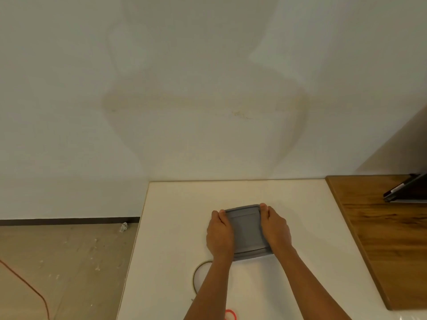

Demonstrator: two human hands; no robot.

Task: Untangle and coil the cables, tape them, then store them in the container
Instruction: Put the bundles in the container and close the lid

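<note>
**Both hands clamped on lidded grey container, lower centre of frame**

A grey container with its lid on sits on the white table, just below and right of the frame's middle. The left hand lies along its left edge and the right hand along its right edge. Both hands are closed against the sides, thumbs on top of the lid and fingertips reaching the far corners — a firm two-sided hold. Whether the container rests fully on the table or is slightly raised cannot be told; its near edge shows a thin shadow beneath.

A thin olive-coloured cable curves on the table at the lower centre, just beside the left forearm and partly hidden by it. Its coil, if any, is not visible in full. At the bottom edge, between the two forearms, a red ring-shaped item lies on the table, cropped by the frame — it may be a tape roll, but this cannot be confirmed.

A wooden surface adjoins the table at the right of the frame, with a dark flat device propped on it at the right edge. In the lower left, an orange cord runs across the floor. A plain white wall fills the upper frame.
</note>
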